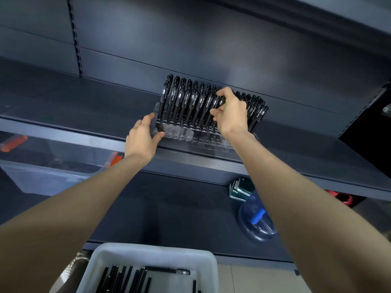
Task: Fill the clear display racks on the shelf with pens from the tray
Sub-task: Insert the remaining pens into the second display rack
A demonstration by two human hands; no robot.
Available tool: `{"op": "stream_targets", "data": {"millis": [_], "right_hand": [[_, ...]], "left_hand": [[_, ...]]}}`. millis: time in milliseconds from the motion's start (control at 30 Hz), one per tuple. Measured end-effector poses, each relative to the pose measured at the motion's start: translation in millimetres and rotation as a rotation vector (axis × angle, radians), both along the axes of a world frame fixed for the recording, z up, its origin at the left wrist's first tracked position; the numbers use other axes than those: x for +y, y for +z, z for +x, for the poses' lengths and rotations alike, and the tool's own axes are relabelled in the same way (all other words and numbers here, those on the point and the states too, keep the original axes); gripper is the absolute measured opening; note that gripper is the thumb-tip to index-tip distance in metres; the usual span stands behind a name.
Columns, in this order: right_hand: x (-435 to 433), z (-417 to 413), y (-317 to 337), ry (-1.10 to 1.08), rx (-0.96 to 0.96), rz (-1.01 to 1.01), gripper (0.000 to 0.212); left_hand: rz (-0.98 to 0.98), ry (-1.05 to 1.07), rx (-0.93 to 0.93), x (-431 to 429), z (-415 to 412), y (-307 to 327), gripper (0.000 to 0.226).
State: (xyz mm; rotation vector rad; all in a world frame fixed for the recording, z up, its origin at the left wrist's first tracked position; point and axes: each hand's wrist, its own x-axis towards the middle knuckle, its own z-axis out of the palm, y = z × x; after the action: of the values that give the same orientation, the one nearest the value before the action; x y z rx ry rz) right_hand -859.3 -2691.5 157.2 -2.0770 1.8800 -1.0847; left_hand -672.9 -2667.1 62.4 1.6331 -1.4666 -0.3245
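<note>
Overhead, black pens [196, 102] pack the clear rack [186, 134]; loose pens [124, 278] line the tray [152, 249].

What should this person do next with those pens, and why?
Probably ease the black pen pinched in the right hand down into the clear plastic rack, then release: the left hand steadies its end, and the white tray holds more.
</note>
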Motion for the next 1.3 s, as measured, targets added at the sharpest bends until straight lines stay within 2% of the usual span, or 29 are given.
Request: {"op": "stream_targets", "data": {"millis": [133, 233, 367, 533, 700, 867, 1067, 1200, 1300], "right_hand": [[11, -2, -5, -0.018, -0.047, -0.014, 0.053], [35, -3, -10, -0.013, -0.075, -0.019, 0.05], [82, 1, -56, 0.015, -0.145, 0.013, 0.04], [162, 9, -166, 0.029, -0.209, 0.245, 0.036], [242, 21, -269, 0.049, -0.24, 0.604, 0.03], [282, 33, -329, 0.072, -0.149, 0.932, 0.037], [290, 53, -364, 0.04, -0.062, 1.082, 0.044], [287, 63, -368, 0.038, 0.0, 1.101, 0.021], [285, 65, -365, 0.027, 0.019, 1.104, 0.013]], "left_hand": [[0.02, -0.038, 0.046, 6, 3, 2, 0.065], [0.015, -0.044, 0.089, 25, 5, 4, 0.066], [0.023, -0.049, 0.012, 74, 10, -15, 0.058], [0.258, -0.115, -0.053, 158, 16, -89, 0.054], [0.568, -0.207, -0.178, 235, 19, -171, 0.053], [0.858, -0.277, -0.286, 278, 15, -231, 0.056], [0.902, -0.233, -0.212, 284, 16, -257, 0.052], [0.908, -0.223, -0.155, 281, 16, -262, 0.047], [0.908, -0.218, -0.14, 281, 17, -265, 0.046]]}}
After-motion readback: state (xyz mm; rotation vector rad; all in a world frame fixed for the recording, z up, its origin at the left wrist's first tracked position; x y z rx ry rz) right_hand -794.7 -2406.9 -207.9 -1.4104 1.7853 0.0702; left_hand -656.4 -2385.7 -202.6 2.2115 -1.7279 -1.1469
